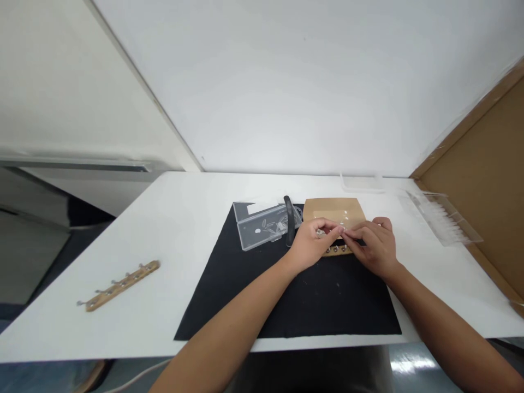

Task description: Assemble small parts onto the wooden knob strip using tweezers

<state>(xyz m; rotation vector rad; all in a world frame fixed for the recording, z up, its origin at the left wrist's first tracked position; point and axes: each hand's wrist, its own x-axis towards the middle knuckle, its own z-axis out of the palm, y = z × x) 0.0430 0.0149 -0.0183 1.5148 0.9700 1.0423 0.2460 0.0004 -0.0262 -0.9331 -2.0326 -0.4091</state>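
Observation:
My left hand (311, 240) and my right hand (374, 245) meet at the fingertips over the far right of the black mat (319, 305). Both are pinched closed on something too small to make out. Just under them lies a wooden strip with metal rings (336, 250), partly covered by my fingers. A brown paper envelope (331, 205) with small pale bits on it sits behind my hands. To the left is an open clear plastic case (254, 232) holding small transparent pieces. A black curved handle-like tool (290, 221) rests across its right side.
Another wooden strip with metal hooks (123, 286) lies on the white table (180, 218) at left. At right stands a clear plastic tray with white pieces (444, 218), beside a cardboard panel (487, 169). A white wall (319, 93) closes off the back.

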